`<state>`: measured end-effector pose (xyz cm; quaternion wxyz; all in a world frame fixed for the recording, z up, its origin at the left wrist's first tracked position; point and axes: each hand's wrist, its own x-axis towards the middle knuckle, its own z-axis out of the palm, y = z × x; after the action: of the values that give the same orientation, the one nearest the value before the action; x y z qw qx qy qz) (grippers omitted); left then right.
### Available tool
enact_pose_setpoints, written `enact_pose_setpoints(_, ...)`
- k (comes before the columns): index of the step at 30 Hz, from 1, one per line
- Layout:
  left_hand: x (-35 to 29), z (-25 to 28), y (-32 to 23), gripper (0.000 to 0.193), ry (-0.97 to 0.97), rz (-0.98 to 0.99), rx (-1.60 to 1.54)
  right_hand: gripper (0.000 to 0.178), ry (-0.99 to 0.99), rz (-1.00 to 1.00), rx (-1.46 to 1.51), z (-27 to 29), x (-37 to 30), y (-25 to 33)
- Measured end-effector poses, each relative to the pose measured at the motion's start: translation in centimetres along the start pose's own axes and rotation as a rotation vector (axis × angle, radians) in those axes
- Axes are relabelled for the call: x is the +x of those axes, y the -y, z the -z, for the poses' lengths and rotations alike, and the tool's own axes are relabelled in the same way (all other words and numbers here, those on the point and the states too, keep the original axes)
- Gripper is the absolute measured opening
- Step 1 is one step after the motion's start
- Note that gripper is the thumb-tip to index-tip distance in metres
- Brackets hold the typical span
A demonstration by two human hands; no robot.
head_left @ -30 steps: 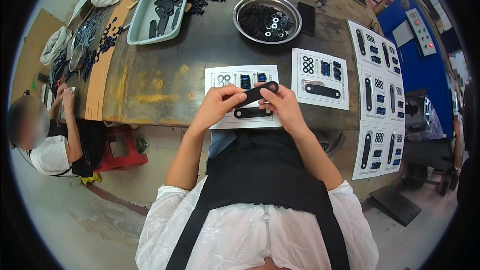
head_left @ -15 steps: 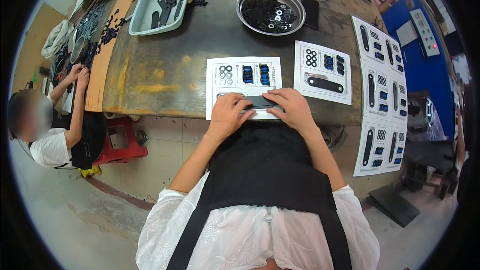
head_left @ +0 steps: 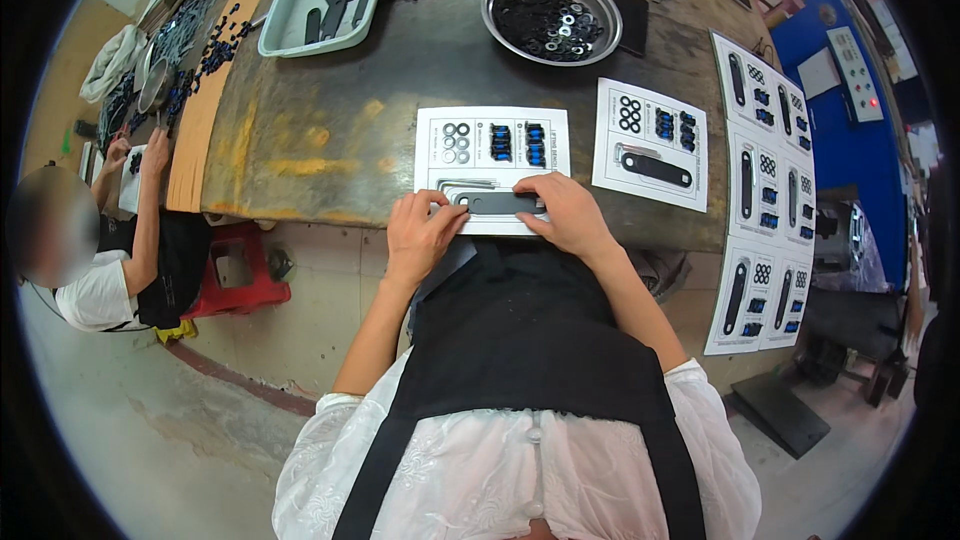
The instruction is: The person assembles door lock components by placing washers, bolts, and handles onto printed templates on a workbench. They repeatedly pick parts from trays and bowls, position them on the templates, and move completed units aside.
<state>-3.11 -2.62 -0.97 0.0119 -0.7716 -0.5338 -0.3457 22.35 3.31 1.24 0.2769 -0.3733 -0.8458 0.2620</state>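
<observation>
A white printed card (head_left: 430, 165) lies at the table's near edge in front of me. A black flat bar (head_left: 495, 203) with a hole near its left end rests on the card's lower part. My left hand (head_left: 425, 232) has its fingers closed at the bar's left end. At the other end, my right hand (head_left: 567, 214) pinches the bar between thumb and fingers. Just above the bar sit thin L-shaped metal keys (head_left: 466, 183). Higher on the card are black and grey rings (head_left: 455, 141) and two groups of black-and-blue bolts (head_left: 517, 144).
A second filled card (head_left: 650, 145) lies to the right, and several more (head_left: 745, 195) overlap along the table's right side. Farther back stand a metal bowl (head_left: 490, 22) of rings and a pale plastic tub (head_left: 275, 25) with black flat parts. A co-worker (head_left: 105, 265) sits at left.
The bar now lies flatter on the card, its holed left end showing. My left hand has shifted left and my right hand slightly left. The co-worker's hands have moved apart.
</observation>
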Motion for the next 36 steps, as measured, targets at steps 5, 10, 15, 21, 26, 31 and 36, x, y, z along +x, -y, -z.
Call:
enact_pose_setpoints(5,0.0,0.0,0.4,0.019,-0.019,-0.021,0.000,0.021,-0.054,0.157,-0.105,-0.1,-0.1,-0.3)
enact_pose_setpoints(10,-0.5,-0.4,0.5,0.017,-0.013,-0.009,-0.003,0.012,-0.143,0.147,-0.189,0.0,0.0,-0.6)
enact_pose_setpoints(15,-0.6,-0.5,0.5,0.016,-0.019,-0.013,0.000,0.009,-0.186,-0.073,0.033,0.6,0.1,0.4)
enact_pose_setpoints(21,-0.9,-0.7,0.5,0.017,-0.026,0.001,0.004,0.016,-0.140,-0.132,0.037,-1.3,-0.2,1.3)
enact_pose_setpoints(26,-1.0,-0.4,0.8,0.019,-0.055,-0.005,-0.008,0.038,-0.092,-0.161,-0.100,-0.5,-0.4,3.1)
enact_pose_setpoints(31,-0.8,-0.2,0.9,0.020,-0.054,0.009,-0.002,0.037,-0.055,-0.097,-0.165,-0.9,-0.4,1.6)
enact_pose_setpoints(36,-0.4,0.1,1.5,0.019,-0.067,0.001,0.013,0.032,-0.054,-0.045,-0.144,-1.4,0.7,1.2)
